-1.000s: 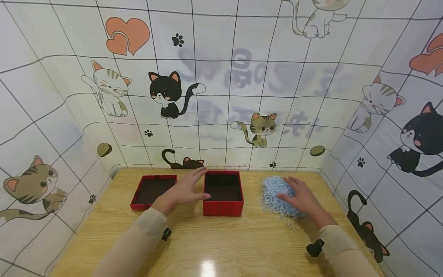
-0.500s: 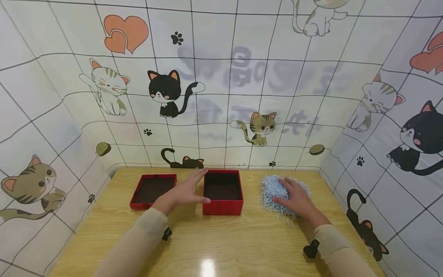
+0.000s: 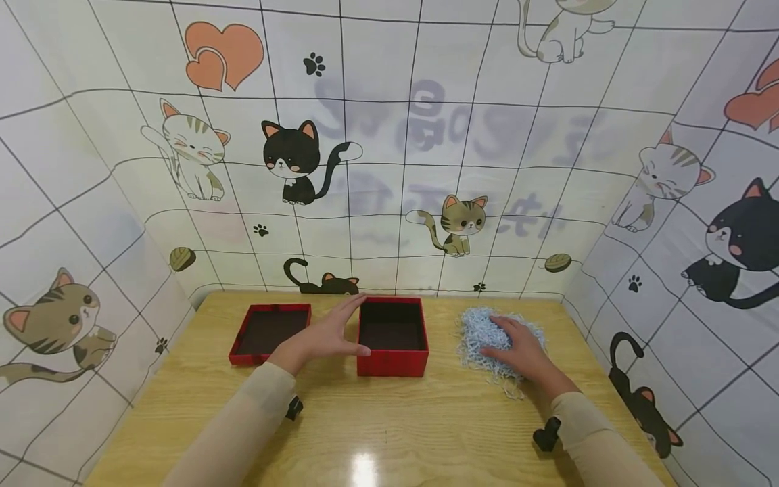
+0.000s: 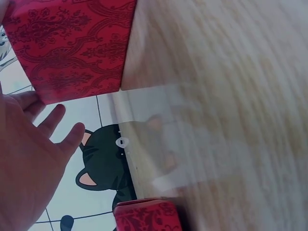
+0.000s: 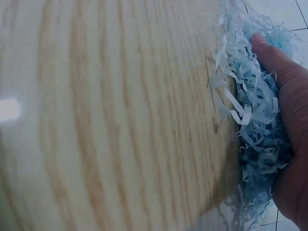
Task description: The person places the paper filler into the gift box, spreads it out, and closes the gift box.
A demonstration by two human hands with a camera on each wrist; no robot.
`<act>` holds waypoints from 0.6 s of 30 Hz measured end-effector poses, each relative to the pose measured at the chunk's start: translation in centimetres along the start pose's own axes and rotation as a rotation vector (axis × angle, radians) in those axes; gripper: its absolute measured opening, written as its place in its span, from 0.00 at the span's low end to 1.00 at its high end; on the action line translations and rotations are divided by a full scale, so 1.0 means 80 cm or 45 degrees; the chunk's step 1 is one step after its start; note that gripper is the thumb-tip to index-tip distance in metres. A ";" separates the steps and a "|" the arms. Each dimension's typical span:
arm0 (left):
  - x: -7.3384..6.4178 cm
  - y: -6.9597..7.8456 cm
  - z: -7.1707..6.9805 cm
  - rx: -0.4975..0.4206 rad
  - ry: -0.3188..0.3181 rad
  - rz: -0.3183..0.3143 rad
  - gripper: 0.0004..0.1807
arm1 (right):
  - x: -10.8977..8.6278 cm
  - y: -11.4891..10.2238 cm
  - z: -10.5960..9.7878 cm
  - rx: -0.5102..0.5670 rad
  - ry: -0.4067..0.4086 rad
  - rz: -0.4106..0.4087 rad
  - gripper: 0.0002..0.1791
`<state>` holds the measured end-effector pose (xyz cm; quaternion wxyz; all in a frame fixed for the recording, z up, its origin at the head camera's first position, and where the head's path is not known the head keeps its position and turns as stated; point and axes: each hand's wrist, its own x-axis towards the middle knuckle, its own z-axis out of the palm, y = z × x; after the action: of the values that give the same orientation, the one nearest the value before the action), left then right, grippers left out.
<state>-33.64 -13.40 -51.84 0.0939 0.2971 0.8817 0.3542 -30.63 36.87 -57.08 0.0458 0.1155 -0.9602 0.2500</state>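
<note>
A red patterned box (image 3: 392, 364) with a dark inside stands without its lid at the middle of the table. My left hand (image 3: 322, 338) is at its left side, thumb stretched to the near corner and fingers reaching to the far corner. In the left wrist view, fingertips of that hand lie right at the red wall (image 4: 77, 43). On the right sits a loose heap of light blue shredded paper (image 3: 477, 331). My right hand (image 3: 525, 353) rests on the heap with fingers spread, and its thumb (image 5: 272, 55) presses into the strands in the right wrist view.
Left of the box, partly behind my left hand, lies a red lid (image 3: 270, 328) with its dark inside up. The wooden table (image 3: 389, 419) ends at a white tile-patterned cloth (image 3: 377, 142) printed with cats. A few loose strands (image 3: 511, 389) lie before the heap.
My right hand has shifted slightly left over the shredded paper, then stayed there. The left hand holds its place beside the box.
</note>
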 end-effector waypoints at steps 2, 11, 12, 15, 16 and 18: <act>0.001 0.001 -0.001 -0.017 -0.007 -0.011 0.70 | -0.001 0.002 -0.001 0.025 -0.004 -0.004 0.52; 0.008 -0.006 -0.001 -0.040 -0.018 -0.023 0.71 | -0.002 0.013 0.003 0.041 0.016 -0.023 0.50; 0.008 -0.007 0.000 -0.044 -0.018 -0.020 0.71 | -0.002 0.014 0.003 0.039 0.017 -0.023 0.50; 0.008 -0.007 -0.001 -0.054 -0.022 -0.020 0.72 | -0.001 0.013 0.003 0.041 0.022 -0.029 0.49; 0.008 -0.007 -0.001 -0.059 -0.021 -0.018 0.72 | -0.001 0.012 0.003 0.040 0.024 -0.034 0.49; 0.007 -0.006 -0.001 -0.081 -0.020 -0.013 0.72 | -0.001 0.012 0.004 0.033 0.033 -0.045 0.48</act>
<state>-34.38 -13.41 -52.07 0.1121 0.2922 0.8708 0.3791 -30.79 37.53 -57.80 0.0613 0.1296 -0.9541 0.2630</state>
